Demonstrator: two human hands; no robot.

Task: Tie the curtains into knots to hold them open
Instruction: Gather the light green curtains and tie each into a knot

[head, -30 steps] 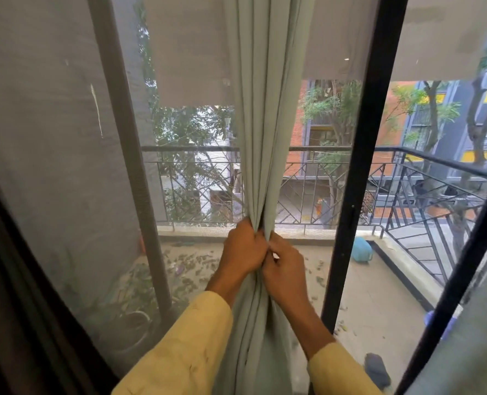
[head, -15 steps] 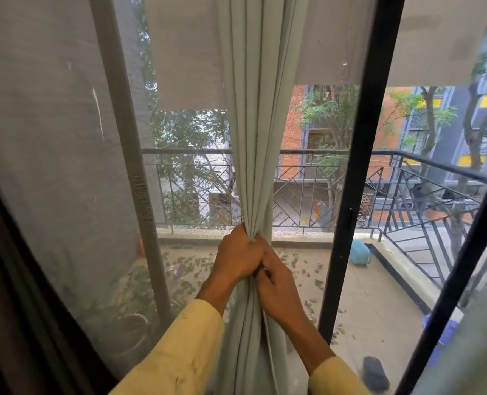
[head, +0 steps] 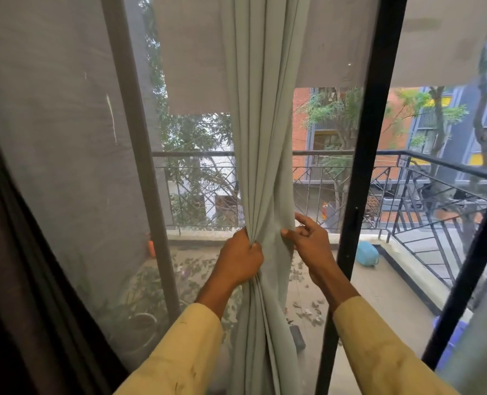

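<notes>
"Balcony railing (head: 384, 153) and trees filled the far view beyond the glass. How far had the tying got?"

"Barely begun, I judged. The left hand (head: 240, 259) was clenched round the pale green curtain (head: 262, 124), bunching its left folds where it hung mid-window. The right hand (head: 312, 245) sat just beside it at the curtain's right edge, thumb touching the cloth and fingers loose (not closed on it, as far as I could see)."

"Any knot?"

"None showed. Gathering the rest, looping and tightening all remained."

The curtain (head: 262, 124) hangs before the balcony railing (head: 325, 153), left of the door frame (head: 370, 138).
</notes>
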